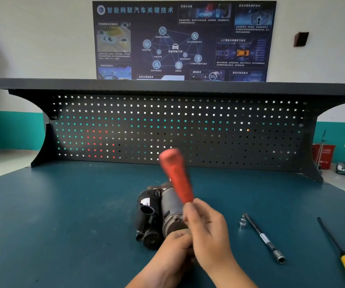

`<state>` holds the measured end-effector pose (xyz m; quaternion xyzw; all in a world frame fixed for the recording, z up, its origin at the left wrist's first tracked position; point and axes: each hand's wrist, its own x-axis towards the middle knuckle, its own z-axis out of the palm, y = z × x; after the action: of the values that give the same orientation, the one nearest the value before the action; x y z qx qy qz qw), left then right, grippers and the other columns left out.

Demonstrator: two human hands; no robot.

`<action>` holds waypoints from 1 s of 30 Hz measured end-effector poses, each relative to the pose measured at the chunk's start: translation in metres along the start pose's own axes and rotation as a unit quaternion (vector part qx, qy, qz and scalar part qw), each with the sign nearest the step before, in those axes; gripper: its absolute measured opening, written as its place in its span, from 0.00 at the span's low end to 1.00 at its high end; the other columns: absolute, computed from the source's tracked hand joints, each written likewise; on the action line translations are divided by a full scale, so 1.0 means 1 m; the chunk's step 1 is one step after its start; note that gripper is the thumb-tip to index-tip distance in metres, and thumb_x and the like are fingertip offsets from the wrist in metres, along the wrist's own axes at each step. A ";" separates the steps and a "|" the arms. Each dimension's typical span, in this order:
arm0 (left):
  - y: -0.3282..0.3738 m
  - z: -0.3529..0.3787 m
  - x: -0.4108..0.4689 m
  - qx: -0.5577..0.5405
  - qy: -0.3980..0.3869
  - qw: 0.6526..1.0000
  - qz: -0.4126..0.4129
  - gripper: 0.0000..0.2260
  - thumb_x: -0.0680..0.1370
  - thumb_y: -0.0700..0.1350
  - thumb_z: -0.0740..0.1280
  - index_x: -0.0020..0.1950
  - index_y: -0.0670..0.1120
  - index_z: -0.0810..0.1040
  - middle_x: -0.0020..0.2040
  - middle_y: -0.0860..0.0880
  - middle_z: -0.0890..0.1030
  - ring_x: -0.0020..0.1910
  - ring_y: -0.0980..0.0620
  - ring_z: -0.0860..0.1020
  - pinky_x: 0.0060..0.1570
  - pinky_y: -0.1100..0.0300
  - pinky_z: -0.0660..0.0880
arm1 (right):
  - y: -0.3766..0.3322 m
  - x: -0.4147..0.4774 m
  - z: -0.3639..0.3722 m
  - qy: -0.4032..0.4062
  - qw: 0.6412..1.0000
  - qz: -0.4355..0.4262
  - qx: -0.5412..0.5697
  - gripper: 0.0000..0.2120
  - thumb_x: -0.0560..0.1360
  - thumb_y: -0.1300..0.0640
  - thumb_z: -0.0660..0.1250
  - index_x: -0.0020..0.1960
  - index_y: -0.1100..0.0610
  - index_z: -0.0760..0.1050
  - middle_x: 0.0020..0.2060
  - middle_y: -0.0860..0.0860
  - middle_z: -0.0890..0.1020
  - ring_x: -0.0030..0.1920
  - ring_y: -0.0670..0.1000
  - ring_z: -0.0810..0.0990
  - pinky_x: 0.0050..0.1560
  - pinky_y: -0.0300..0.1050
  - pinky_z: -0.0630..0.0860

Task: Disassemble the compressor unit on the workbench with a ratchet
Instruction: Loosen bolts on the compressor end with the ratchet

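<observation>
Presently right hand [206,231] grips the ratchet [175,175] over the near end of the compressor [159,213] lying lengthwise ahead; left hand [173,246] adjoining, grasp unclear.

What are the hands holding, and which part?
The right hand grips the red-handled ratchet at the handle's lower end. Whether the left hand holds anything is hidden.
</observation>
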<state>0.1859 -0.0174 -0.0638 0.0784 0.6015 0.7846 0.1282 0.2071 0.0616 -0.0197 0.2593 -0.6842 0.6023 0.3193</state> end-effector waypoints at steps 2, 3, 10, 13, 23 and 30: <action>0.001 0.003 0.002 -0.026 -0.002 1.000 -0.001 0.11 0.70 0.40 0.71 0.29 0.46 0.73 0.24 0.49 0.71 0.23 0.55 0.70 0.26 0.62 0.59 | -0.001 0.002 0.000 0.115 0.976 0.107 0.152 0.19 0.74 0.42 0.58 0.30 0.52 0.69 0.22 0.45 0.64 0.24 0.44 0.61 0.26 0.37 0.59; 0.002 0.003 0.003 -0.026 0.008 1.000 -0.012 0.12 0.71 0.44 0.70 0.28 0.46 0.73 0.23 0.50 0.72 0.21 0.56 0.70 0.25 0.63 0.58 | 0.000 0.005 -0.003 0.179 0.945 0.163 0.221 0.20 0.76 0.43 0.57 0.29 0.52 0.67 0.21 0.44 0.63 0.23 0.45 0.60 0.25 0.37 0.60; 0.006 0.008 -0.002 -0.032 0.029 0.999 -0.033 0.12 0.70 0.53 0.69 0.33 0.46 0.77 0.29 0.47 0.79 0.23 0.54 0.76 0.21 0.67 0.59 | 0.009 0.019 -0.018 0.315 0.813 0.294 0.392 0.22 0.80 0.43 0.51 0.32 0.53 0.61 0.19 0.45 0.61 0.18 0.44 0.58 0.30 0.42 0.56; 0.006 0.005 -0.003 -0.039 0.024 0.998 -0.040 0.17 0.74 0.51 0.67 0.28 0.46 0.79 0.26 0.48 0.77 0.21 0.53 0.75 0.21 0.69 0.58 | 0.005 0.017 -0.010 0.220 0.902 0.224 0.296 0.21 0.79 0.43 0.56 0.32 0.55 0.62 0.20 0.45 0.61 0.20 0.44 0.58 0.28 0.42 0.57; 0.005 -0.002 0.002 -0.003 0.007 1.000 0.003 0.05 0.66 0.44 0.68 0.37 0.43 0.79 0.33 0.48 0.78 0.33 0.54 0.77 0.33 0.63 0.72 | 0.003 0.001 -0.001 -0.036 0.996 -0.036 -0.077 0.18 0.71 0.37 0.58 0.34 0.51 0.67 0.25 0.48 0.66 0.27 0.43 0.64 0.30 0.43 0.62; 0.012 0.010 -0.005 -0.043 0.036 0.998 -0.016 0.12 0.71 0.47 0.69 0.29 0.44 0.77 0.26 0.47 0.75 0.24 0.52 0.73 0.28 0.61 0.59 | 0.011 0.016 -0.015 0.301 0.835 0.269 0.373 0.22 0.80 0.43 0.50 0.32 0.53 0.60 0.18 0.44 0.61 0.18 0.44 0.58 0.30 0.43 0.56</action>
<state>0.1918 -0.0128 -0.0495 0.0351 0.5728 0.8098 0.1221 0.1902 0.0782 -0.0134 -0.0300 -0.3205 0.9224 0.2136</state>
